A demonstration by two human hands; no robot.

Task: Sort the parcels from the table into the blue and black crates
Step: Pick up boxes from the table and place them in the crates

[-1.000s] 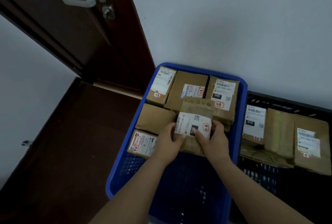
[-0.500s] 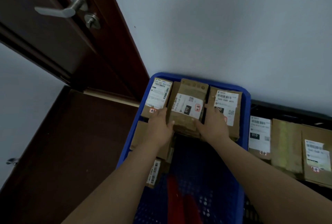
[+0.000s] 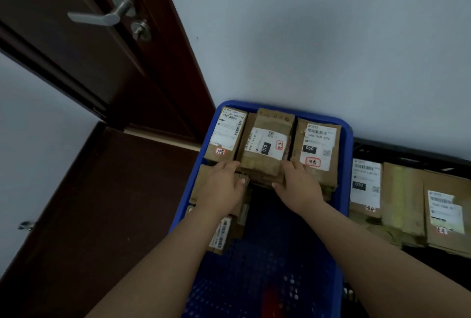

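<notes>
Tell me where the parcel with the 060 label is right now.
In the head view, the 060 parcel sits in the blue crate's far right corner, beside the 010 parcel that both hands grip, with the right hand just in front.

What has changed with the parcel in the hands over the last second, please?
Both hands carried the 010 parcel from the middle of the blue crate to its far row, between two labelled parcels. The left hand and right hand still hold its near end. The black crate's parcels stayed put.
</notes>
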